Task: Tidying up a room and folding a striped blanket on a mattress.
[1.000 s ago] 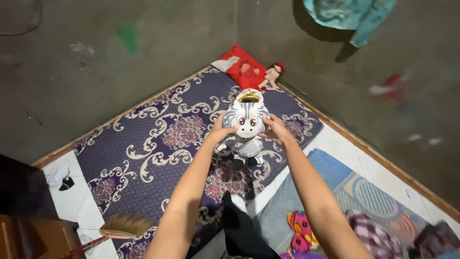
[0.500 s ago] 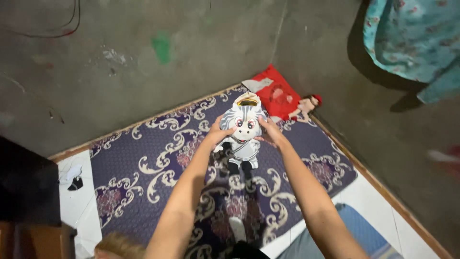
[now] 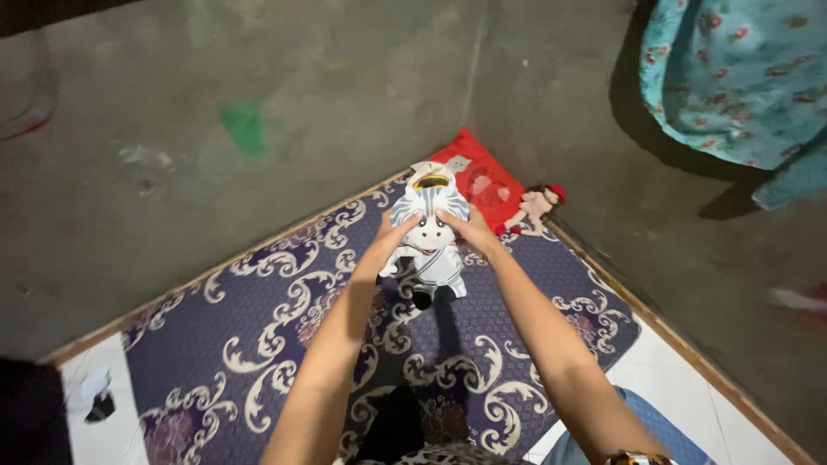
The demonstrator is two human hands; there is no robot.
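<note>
A plush zebra toy with a grey striped head, white snout and dark feet hangs upright above a purple mattress with cream scrollwork. My left hand grips the left side of its head. My right hand grips the right side, fingers over its face. Both arms reach out toward the room's corner.
A red cushion and a small doll lie in the corner where two grey walls meet. Turquoise flowered cloth hangs on the right wall. White floor tile shows at the right, with a dark small object at lower left.
My hands carried the zebra farther toward the corner and slid up over its face. The view shifted, so the broom and the colourful mat dropped out of sight.
</note>
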